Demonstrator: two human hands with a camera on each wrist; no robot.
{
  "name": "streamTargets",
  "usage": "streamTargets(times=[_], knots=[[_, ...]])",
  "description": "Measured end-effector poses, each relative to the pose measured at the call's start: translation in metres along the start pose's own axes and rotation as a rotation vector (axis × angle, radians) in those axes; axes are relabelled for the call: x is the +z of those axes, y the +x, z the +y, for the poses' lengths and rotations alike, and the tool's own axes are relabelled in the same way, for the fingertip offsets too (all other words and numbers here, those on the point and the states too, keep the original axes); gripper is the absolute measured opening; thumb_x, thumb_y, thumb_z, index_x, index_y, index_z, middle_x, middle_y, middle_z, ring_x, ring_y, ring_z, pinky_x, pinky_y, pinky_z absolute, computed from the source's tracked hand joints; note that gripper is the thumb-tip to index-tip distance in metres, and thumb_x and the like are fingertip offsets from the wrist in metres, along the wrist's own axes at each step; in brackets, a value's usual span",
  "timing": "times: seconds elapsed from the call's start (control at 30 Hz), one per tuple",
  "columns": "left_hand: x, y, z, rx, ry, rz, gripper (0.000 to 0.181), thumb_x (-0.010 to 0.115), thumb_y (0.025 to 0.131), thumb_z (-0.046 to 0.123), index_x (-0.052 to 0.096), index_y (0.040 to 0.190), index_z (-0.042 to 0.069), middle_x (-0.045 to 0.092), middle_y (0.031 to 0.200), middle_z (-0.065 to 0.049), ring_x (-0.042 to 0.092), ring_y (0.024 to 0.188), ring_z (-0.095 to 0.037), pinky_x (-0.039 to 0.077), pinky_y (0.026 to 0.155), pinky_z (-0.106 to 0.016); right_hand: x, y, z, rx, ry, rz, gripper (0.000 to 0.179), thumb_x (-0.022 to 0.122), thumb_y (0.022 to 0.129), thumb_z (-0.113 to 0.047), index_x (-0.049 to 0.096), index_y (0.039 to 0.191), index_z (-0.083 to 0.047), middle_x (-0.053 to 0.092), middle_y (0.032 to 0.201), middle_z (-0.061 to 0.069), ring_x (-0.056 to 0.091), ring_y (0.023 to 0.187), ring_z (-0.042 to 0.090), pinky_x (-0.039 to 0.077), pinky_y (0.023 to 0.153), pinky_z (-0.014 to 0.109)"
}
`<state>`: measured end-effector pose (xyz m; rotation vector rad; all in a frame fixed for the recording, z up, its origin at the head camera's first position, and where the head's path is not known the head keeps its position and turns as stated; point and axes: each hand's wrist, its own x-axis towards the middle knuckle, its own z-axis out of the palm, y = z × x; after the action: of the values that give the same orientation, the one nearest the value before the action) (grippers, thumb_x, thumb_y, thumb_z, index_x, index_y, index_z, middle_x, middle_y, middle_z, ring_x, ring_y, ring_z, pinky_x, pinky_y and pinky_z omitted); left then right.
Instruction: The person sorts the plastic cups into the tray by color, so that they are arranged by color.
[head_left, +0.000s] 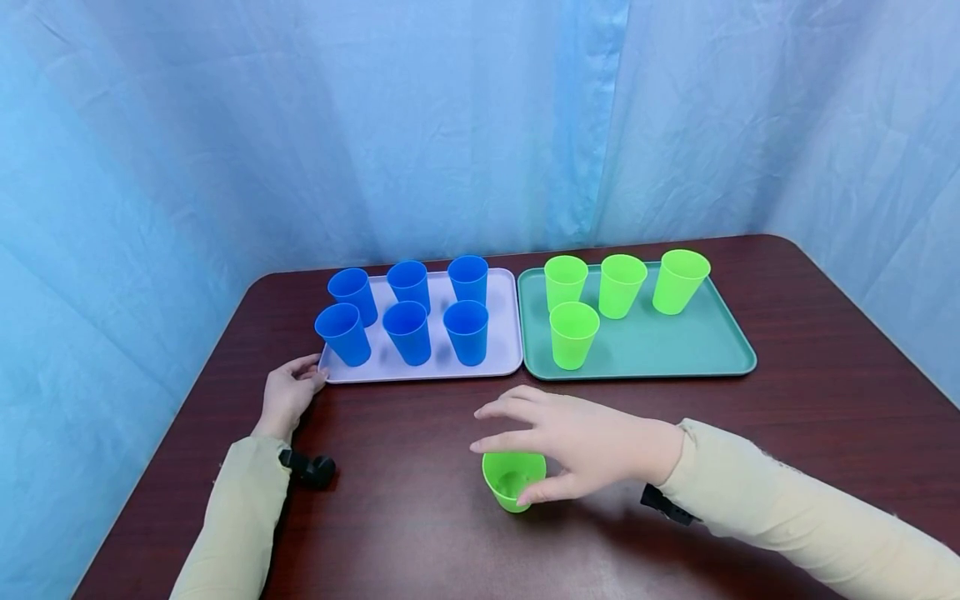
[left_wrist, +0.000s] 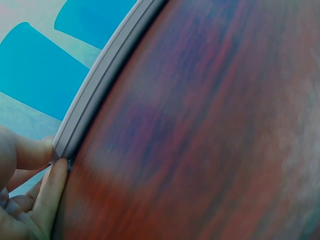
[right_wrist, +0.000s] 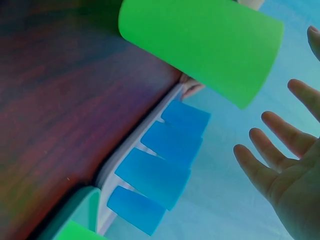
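Note:
My left hand [head_left: 288,395] pinches the near left corner of the lilac tray [head_left: 508,329]. The left wrist view shows the thumb and a finger on the tray's rim [left_wrist: 92,82]. Several blue cups [head_left: 408,335] stand upright on that tray in two rows. Over a single upright green cup [head_left: 513,486] on the table, my right hand [head_left: 573,437] hovers with fingers spread and the thumb by the rim. From the right wrist, a gap shows between the fingertips and the cup [right_wrist: 200,45].
Right beside the lilac tray lies a green tray [head_left: 667,350]. It carries several upright green cups [head_left: 574,337], three at the back and one at the front left. A dark wooden table [head_left: 405,500] bears everything, with a light blue curtain [head_left: 450,125] behind.

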<state>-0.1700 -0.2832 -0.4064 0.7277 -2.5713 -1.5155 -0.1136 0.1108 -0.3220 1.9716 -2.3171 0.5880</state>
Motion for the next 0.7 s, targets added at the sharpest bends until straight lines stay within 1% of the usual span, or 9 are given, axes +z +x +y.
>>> streamTargets(times=[0.13,0.27,0.4,0.53,0.7], knots=[[0.000,0.000,0.000,-0.005,-0.001,0.000,0.042,0.056,0.093,0.005,0.051,0.135,0.000,0.054,0.114,-0.013,0.050,0.096,-0.017,0.042,0.060,-0.005,0.005,-0.001,-0.002,0.023,0.005,-0.052,0.053,0.061,0.088,-0.047,0.053,0.134,-0.022,0.046,0.137,0.004,0.043,0.124,0.018,0.045,0.099,0.031],[0.000,0.000,0.000,-0.017,-0.002,-0.006,0.042,0.056,0.093,0.006,0.050,0.135,0.000,0.054,0.116,-0.014,0.050,0.097,-0.019,0.042,0.060,-0.005,0.011,-0.002,-0.003,0.001,-0.030,-0.045,0.051,0.058,0.089,-0.051,0.054,0.132,-0.022,0.048,0.135,0.004,0.044,0.122,0.018,0.045,0.098,0.029],[0.000,0.000,0.000,-0.031,-0.005,-0.011,0.042,0.056,0.094,0.006,0.050,0.136,0.002,0.053,0.116,-0.013,0.049,0.097,-0.018,0.042,0.060,-0.005,0.015,-0.003,-0.003,-0.016,-0.049,-0.038,0.050,0.060,0.089,-0.049,0.055,0.130,-0.022,0.049,0.133,0.004,0.045,0.120,0.018,0.045,0.098,0.028],[0.000,0.001,-0.001,-0.032,-0.003,-0.008,0.042,0.056,0.094,0.007,0.051,0.135,0.003,0.053,0.115,-0.012,0.049,0.096,-0.017,0.043,0.061,-0.005,0.017,-0.004,-0.003,-0.022,-0.057,-0.038,0.049,0.063,0.088,-0.046,0.056,0.130,-0.022,0.049,0.131,0.003,0.046,0.119,0.017,0.045,0.098,0.027],[0.000,0.001,-0.001,-0.020,0.000,-0.004,0.042,0.057,0.093,0.007,0.051,0.135,0.001,0.054,0.114,-0.013,0.050,0.095,-0.018,0.043,0.060,-0.006,0.018,-0.005,-0.003,-0.022,-0.064,-0.049,0.047,0.064,0.087,-0.044,0.057,0.129,-0.022,0.049,0.130,0.002,0.047,0.117,0.016,0.045,0.097,0.027]])
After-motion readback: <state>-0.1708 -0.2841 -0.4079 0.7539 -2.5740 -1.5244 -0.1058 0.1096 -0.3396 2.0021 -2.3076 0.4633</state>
